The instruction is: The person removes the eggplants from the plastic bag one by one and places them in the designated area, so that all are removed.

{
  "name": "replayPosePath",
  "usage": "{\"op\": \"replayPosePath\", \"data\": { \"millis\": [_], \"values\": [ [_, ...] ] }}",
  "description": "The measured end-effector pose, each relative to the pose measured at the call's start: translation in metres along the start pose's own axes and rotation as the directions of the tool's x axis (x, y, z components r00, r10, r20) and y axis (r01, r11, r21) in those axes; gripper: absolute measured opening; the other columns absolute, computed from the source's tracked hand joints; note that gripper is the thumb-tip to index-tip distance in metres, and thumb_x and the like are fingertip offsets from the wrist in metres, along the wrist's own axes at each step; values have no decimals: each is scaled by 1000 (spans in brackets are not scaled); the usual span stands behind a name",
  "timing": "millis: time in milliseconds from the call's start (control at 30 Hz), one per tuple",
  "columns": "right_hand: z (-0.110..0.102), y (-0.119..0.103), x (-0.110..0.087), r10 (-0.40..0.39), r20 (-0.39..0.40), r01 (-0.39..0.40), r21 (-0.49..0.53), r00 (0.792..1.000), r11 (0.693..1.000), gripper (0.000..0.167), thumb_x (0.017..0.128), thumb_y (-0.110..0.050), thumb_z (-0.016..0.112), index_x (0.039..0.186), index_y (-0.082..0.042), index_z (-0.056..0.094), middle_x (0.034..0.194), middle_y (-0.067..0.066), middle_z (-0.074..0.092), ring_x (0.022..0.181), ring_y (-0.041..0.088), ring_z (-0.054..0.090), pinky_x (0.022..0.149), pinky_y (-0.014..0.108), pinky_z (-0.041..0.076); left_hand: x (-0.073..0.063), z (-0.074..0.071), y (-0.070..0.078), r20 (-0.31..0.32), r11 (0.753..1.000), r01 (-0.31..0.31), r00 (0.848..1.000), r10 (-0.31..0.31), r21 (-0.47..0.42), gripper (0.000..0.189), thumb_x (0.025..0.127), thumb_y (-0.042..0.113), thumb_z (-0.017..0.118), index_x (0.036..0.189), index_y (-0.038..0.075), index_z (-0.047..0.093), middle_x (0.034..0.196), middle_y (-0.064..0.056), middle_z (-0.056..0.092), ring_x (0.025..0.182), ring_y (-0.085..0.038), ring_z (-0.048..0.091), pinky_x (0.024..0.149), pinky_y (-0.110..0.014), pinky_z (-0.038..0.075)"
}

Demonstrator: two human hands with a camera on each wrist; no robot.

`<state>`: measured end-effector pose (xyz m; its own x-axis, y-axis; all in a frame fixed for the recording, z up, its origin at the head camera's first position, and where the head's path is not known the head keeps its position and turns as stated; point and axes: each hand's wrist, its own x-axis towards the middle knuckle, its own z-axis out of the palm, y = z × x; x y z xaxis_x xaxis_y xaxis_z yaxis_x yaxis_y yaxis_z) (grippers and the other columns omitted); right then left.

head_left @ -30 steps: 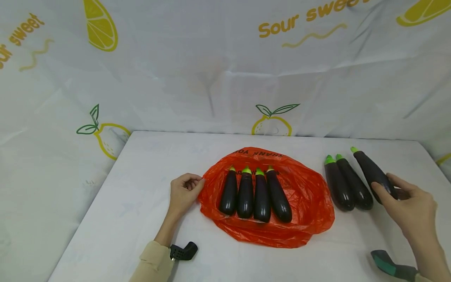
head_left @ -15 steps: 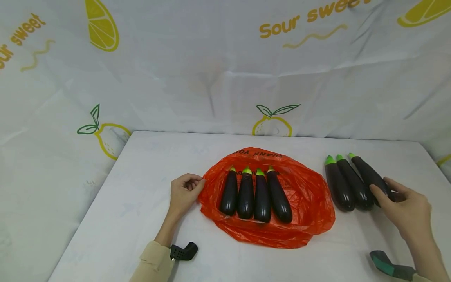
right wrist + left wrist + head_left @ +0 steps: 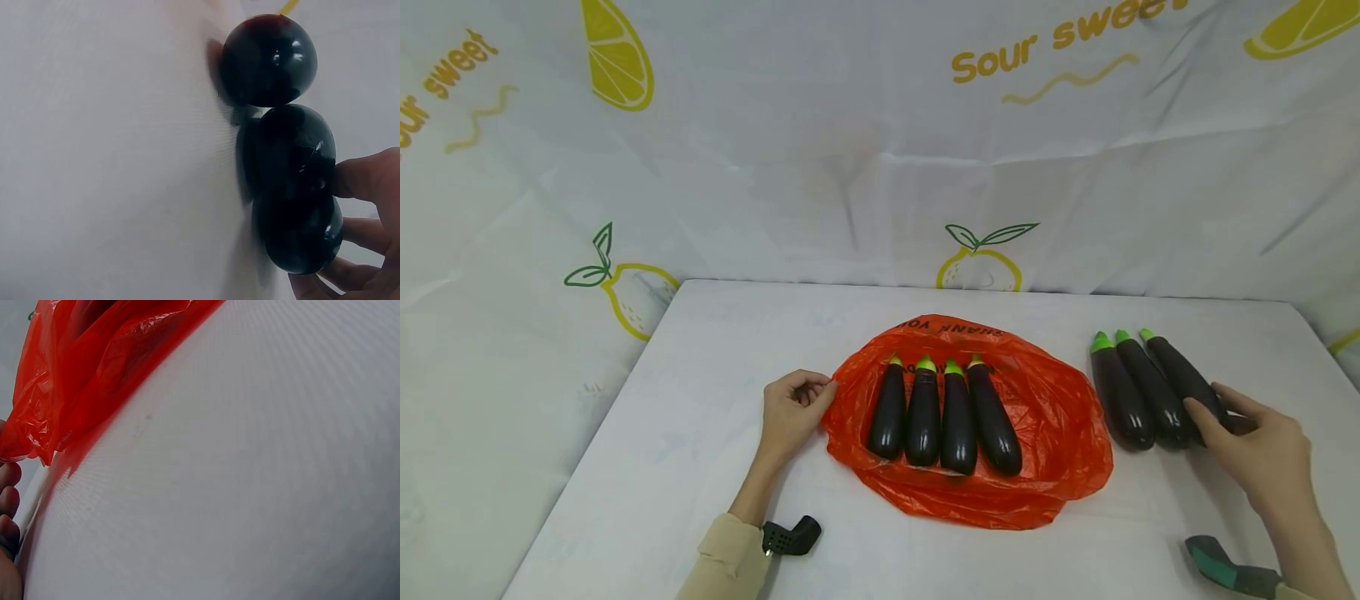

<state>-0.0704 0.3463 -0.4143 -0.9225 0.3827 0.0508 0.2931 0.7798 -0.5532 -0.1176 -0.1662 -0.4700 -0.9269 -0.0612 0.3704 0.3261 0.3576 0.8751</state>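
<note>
A red plastic bag lies spread on the white table, with several dark purple eggplants in a row on it, green stem ends away from me. My left hand pinches the bag's left edge; the left wrist view shows the bag bunched up at the fingertips. At the right, two eggplants lie side by side. My right hand holds another eggplant near its thick end, thumb on one side and fingers on the other. In the right wrist view that eggplant is right against its neighbour.
Behind the white table hangs a pale cloth printed with lemons and lettering. A dark device sits on each wrist, the left one black and the right one black and green.
My right hand has moved left and down with its eggplant, bringing it alongside the other two. The left hand and the bag have stayed put.
</note>
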Motion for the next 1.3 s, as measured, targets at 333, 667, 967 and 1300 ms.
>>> {"op": "replayPosePath", "data": {
  "millis": [333,667,967,1300],
  "values": [
    [-2,1,0,14,12,-14,-8,1000,1000,62,99,-31,62,141,13,50,126,44,57,64,-6,48,47,12,38,0,-1,1,3,1000,-3,1000,3,-16,5,85,3,77,85,-2,76,69,-10,65,63,-5,49,59,-15,38],
    [-1,2,-1,52,-26,-50,44,998,998,63,99,-31,62,147,5,47,135,43,53,117,62,54,59,5,25,0,1,15,-7,1000,29,1000,-29,2,5,84,-4,73,82,-8,72,68,-19,63,62,-3,46,59,-14,36],
    [0,-20,-14,33,-181,-15,96,983,995,50,96,-19,66,142,-2,58,139,33,57,111,-8,55,111,6,27,0,-1,20,-15,1000,-3,1000,2,-17,7,85,-1,74,82,-8,72,67,-16,62,62,-2,45,58,-15,37],
    [-6,-48,-21,-19,-206,56,177,978,983,51,94,-25,72,141,-9,62,140,-8,65,96,-26,35,101,-1,33,0,-1,29,-6,1000,-6,1000,6,-13,5,85,-5,72,82,-9,72,67,-20,62,62,-2,45,59,-14,37]
  ]
}}
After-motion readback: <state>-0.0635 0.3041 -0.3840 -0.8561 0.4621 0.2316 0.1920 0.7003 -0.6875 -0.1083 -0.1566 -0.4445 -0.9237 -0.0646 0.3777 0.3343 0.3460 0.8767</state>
